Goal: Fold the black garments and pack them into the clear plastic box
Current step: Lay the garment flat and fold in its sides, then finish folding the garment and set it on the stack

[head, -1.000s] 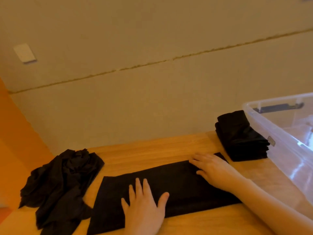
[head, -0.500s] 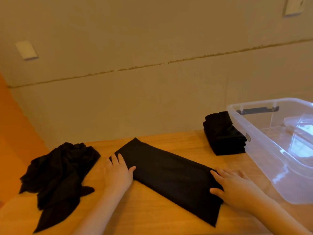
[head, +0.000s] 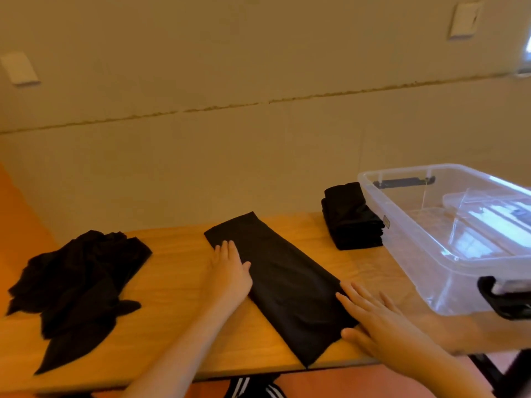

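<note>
A long, flat folded black garment point(head: 283, 282) lies diagonally across the wooden table point(head: 178, 282), its near end reaching the front edge. My left hand point(head: 230, 272) rests flat with straight fingers on its far left edge. My right hand point(head: 373, 317) lies flat with spread fingers against its near right edge. A stack of folded black garments point(head: 352, 222) sits at the back, touching the clear plastic box point(head: 425, 245) on the right. The box holds no garments. A crumpled heap of black garments point(head: 77, 282) lies at the left.
The wall runs close behind the table. The box has black latch handles, one at its near corner point(head: 502, 303) and one on the far wall point(head: 403, 182). A clear lid point(head: 488, 205) shows through the box. Striped trousers point(head: 253, 387) show below the table's front edge.
The flat garment has been turned from lying sideways to lying diagonally, its near end now at the table's front edge. Both hands moved with it to its opposite sides.
</note>
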Tool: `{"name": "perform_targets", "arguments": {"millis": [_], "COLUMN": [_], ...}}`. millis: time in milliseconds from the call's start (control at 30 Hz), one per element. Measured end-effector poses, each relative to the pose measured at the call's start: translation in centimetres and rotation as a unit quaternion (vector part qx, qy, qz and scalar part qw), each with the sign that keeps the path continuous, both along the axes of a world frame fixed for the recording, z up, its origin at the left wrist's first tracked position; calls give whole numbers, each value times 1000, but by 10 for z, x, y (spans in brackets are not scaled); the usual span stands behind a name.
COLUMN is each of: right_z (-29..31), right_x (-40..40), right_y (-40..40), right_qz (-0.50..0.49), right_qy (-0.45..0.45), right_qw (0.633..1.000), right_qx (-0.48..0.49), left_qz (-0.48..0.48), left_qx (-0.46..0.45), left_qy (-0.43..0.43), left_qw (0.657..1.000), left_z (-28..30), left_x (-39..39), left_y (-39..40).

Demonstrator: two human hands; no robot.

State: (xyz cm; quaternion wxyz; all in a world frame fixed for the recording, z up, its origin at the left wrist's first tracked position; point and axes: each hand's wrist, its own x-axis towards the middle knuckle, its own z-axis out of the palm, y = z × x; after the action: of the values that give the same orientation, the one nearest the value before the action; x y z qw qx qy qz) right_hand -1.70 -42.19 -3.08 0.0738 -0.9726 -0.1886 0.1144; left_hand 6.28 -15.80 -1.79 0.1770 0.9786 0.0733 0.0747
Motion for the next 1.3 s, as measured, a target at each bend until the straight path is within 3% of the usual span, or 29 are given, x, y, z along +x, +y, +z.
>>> {"name": "perform_targets", "arguments": {"millis": [67, 167, 367, 467, 533, 600, 667, 833, 1067, 1200, 1300], "right_z": [-3, -7, -26, -42, -42, -43, -46, -52, -48, -27, -3], "right_x": [1, -3, -26, -32, -33, -33, -34, -42, -45, -44, -40], "right_y": [-1, 5, 21, 30, 33, 36, 37, 36, 19, 25, 33], "right_qz": [5, -4, -17, 17, 14, 12, 7, 14, 75, 45, -17], "right_qy": [-13, -23, -111, -176, -229, -283, -296, -364, -384, -277, -167], "right_qw": [1000, 1000, 993, 984, 973, 959, 955, 930, 910, 915, 885], "right_qx": [5, 5, -24, -28, -28, -13, 5, 45, 137, 289, 435], "left_qz": [-86, -151, -273, -271, -246, -252, -286, -331, -343, -278, -223], "left_qx": [18, 70, 161, 179, 201, 198, 168, 158, 79, -66, -161], "left_qy": [5, 98, 143, 174, 131, -16, -148, -213, -278, -228, -247], "left_qw": [996, 981, 937, 930, 939, 947, 932, 906, 894, 931, 929], "left_z": [-4, -25, -18, -7, -4, -14, -31, -75, -64, -48, -25], "left_x": [-30, -59, -47, -46, -58, -79, -107, -132, -142, -142, -140], "left_y": [-40, -67, -27, -9, -8, -18, -35, -33, -5, 1, -1]}}
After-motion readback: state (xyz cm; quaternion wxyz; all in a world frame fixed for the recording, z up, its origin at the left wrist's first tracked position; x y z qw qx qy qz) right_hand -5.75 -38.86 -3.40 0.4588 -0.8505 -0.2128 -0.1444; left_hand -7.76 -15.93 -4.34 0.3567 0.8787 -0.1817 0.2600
